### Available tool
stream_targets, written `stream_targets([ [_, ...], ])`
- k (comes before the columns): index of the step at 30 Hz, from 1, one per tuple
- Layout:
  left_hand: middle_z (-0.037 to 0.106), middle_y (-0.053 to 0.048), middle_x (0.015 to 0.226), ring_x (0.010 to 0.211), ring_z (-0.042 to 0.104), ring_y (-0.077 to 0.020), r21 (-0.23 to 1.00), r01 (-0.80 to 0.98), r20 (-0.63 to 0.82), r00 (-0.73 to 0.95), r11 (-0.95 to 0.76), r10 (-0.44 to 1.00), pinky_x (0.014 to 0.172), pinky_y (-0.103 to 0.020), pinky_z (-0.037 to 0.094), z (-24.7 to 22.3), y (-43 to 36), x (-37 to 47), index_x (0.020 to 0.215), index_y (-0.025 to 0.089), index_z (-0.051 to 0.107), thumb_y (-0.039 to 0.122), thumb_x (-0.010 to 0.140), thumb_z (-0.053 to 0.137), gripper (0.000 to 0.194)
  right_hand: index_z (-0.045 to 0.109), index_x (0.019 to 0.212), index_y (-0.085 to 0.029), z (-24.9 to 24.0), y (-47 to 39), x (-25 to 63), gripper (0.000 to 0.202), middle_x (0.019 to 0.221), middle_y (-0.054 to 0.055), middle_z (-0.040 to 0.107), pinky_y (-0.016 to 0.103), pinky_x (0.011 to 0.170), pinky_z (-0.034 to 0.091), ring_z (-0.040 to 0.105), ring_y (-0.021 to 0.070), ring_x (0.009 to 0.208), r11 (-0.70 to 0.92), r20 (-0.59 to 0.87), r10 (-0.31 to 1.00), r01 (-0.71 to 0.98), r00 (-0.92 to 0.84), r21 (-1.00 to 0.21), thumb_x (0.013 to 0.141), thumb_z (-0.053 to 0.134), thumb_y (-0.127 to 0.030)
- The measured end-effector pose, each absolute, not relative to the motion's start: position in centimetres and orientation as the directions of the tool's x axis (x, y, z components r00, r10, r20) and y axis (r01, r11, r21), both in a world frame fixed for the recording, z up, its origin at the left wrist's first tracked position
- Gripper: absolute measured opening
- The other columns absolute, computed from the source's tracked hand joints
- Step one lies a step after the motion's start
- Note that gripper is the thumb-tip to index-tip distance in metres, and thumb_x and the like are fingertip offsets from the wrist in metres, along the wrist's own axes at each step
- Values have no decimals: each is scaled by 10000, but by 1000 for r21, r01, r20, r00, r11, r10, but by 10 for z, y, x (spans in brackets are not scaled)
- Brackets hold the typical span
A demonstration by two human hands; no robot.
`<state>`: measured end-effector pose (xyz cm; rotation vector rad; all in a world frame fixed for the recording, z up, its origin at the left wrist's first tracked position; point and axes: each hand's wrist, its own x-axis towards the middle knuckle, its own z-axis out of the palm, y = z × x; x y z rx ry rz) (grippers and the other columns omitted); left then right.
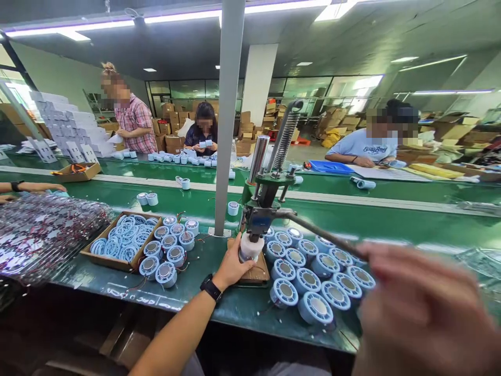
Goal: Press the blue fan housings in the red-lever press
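Observation:
My left hand (234, 265), with a dark band on the wrist, is closed round a small round housing (247, 257) at the foot of a hand press (263, 222). The press's white head sits directly over that housing, and my fingers partly cover it. My right hand (422, 308), smeared by motion, is closed on the end of the press lever (321, 233), which slopes down to the right. Several light blue round housings (316, 308) with silver discs on top stand right of the press. More such housings (166, 274) with thin wires are grouped on its left.
A cardboard box (111, 261) of light blue rings stands left of the housings. Farther left lies a heap of bagged wired parts (47, 235), with a co-worker's hand (43, 187) behind it. A grey post (227, 130) rises behind the press. Several co-workers sit or stand across the green conveyor (391, 222).

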<state>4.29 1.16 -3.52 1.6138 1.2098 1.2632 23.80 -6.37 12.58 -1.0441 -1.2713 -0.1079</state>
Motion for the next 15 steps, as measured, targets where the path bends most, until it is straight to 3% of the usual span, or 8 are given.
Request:
stream_targets([
  [2,561,-143,1436,1315,529,-310,918,265,279,90,-293,956,1130,-480,389,-36,4,44,1516,164,325,190,774,710,836,694,935,-266,188,-12,231,293,889,23,657,427,781,542,715,230,892,760,885,339,462,319,-458,949,489,-475],
  [4,561,-146,1435,1313,532,-309,896,306,303,112,-323,946,1133,-486,392,-37,-9,42,1509,160,342,192,794,688,795,678,1124,-226,228,35,222,288,1006,27,650,342,751,522,719,204,897,851,893,397,280,215,-445,942,505,-367],
  [6,533,-140,1465,1348,499,-309,871,356,325,101,-339,940,1159,-492,372,-39,-28,35,1494,169,380,195,806,672,748,602,1288,-262,235,63,211,382,1196,51,621,337,805,530,703,212,994,829,847,515,173,132,-531,914,557,-325],
  [8,513,-134,1484,1373,474,-306,842,427,345,45,-330,938,1177,-492,364,-37,-51,17,1470,181,432,223,829,653,679,552,1355,-332,206,65,200,495,1320,47,584,402,929,516,648,245,1141,824,823,536,100,187,-558,866,631,-327],
  [11,572,-116,1428,1347,504,-289,751,587,427,-85,-301,900,1163,-499,393,-22,-87,-36,1387,220,542,269,879,592,513,529,1359,-403,113,36,183,623,1369,68,565,550,1045,447,585,304,1234,860,805,467,25,366,-510,771,729,-351],
  [13,654,-101,1315,1271,571,-266,660,719,503,-207,-218,839,1121,-482,441,-4,-101,-89,1257,227,638,284,903,531,373,448,1428,-339,44,12,170,759,1407,123,524,634,1065,401,532,356,1287,779,744,544,95,388,-619,733,744,-407],
  [15,708,-74,1194,1182,630,-245,566,823,534,-336,-33,776,1087,-453,470,17,-102,-150,1135,204,684,303,893,486,328,296,1517,-220,-10,-4,157,961,1452,201,457,669,1049,390,490,407,1312,564,591,736,184,331,-805,710,727,-514],
])
